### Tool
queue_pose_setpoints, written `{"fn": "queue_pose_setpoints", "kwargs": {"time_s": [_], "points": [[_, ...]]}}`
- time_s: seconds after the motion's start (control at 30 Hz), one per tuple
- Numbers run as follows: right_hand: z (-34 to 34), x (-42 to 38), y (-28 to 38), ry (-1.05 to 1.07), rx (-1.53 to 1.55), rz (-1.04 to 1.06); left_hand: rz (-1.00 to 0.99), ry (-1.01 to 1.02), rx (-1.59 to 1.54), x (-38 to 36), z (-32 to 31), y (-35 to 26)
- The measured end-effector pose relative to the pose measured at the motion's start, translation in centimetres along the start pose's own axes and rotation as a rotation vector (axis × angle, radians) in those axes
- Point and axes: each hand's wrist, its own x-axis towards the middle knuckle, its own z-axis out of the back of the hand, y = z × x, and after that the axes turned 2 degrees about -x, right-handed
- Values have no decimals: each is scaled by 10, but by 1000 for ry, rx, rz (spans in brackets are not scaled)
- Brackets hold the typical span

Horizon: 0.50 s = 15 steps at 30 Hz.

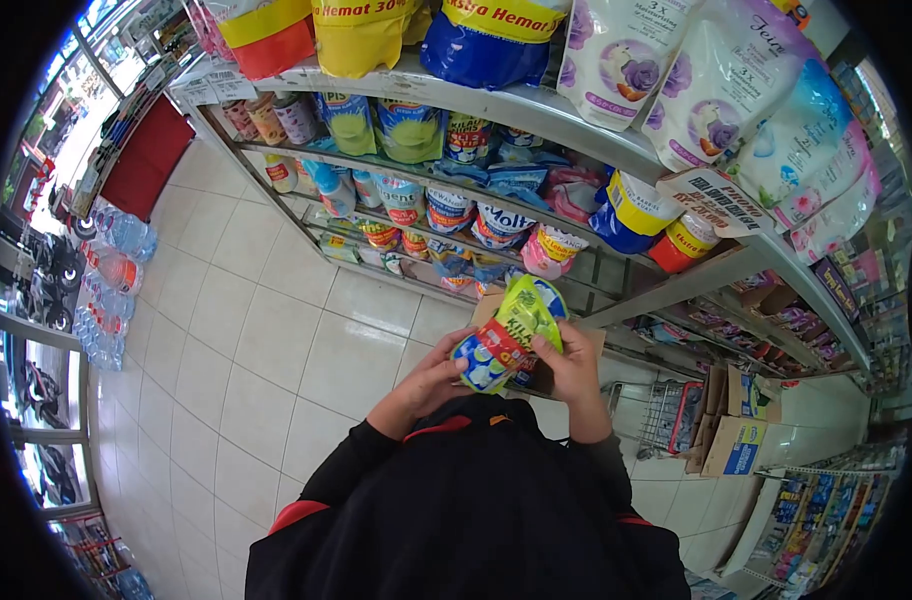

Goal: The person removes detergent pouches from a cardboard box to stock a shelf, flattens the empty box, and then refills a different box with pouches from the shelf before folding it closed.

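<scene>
In front of my chest, I hold a green, red and blue refill pouch (503, 340) tilted between both hands. My left hand (434, 378) grips its lower left end, thumb on the front. On the right side, my right hand (570, 362) pinches the edge, its thumb across the print. A second pouch with blue and green print (548, 294) shows partly behind the first, mostly hidden. Below the pouches is a cardboard box (489, 305), largely covered by them and my hands.
A metal shelf unit (406, 82) stands ahead, stocked with refill pouches (411, 128) and bottles. Large white pouches (631, 55) line its top. To the right are a wire basket (644, 415) and cardboard boxes (733, 445). Wrapped water bottles (106, 290) sit on the tiled floor (266, 330) at left.
</scene>
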Motion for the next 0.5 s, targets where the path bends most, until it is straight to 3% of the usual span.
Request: {"fn": "queue_pose_setpoints", "kwargs": {"time_s": [0.07, 0.2, 0.33, 0.5], "points": [[-13, -7, 14, 26, 351, -177, -138, 228, -101, 2, -2, 4], [-10, -9, 30, 8, 584, -182, -232, 227, -83, -1, 1, 6], [-5, -5, 33, 4, 582, -288, -242, 170, -10, -8, -3, 7], [5, 2, 29, -87, 320, -153, -213, 218, -97, -14, -7, 4]]}}
